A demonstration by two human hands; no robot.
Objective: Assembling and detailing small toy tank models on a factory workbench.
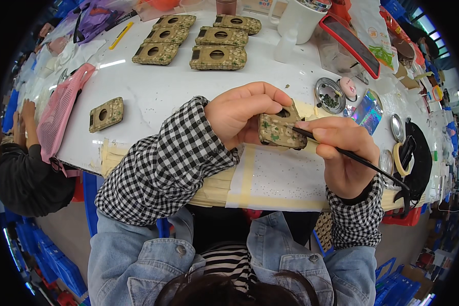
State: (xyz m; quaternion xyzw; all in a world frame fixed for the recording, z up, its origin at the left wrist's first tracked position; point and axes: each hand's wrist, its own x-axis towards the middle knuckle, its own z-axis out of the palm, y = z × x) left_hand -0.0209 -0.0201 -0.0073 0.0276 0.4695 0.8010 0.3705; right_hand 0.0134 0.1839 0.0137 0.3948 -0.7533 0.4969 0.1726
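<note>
head view, left to right: a lone camouflage-patterned piece [106, 113] lies on the white table [153, 92] at nine o'clock. the left hand [239, 115] is clamped around a similar camouflage part [280, 130] at centre. at three o'clock, the right hand [341, 153] pinches a thin black brush [352, 155], its tip touching that part.

The person wore a black-and-white checked shirt whose sleeves [173, 158] covered both forearms down to the wrists. Over it sat a faded blue denim vest [137, 260] with metal snap buttons, and a black-and-white striped top [229, 262] showed at the chest. Both hands were bare.
</note>
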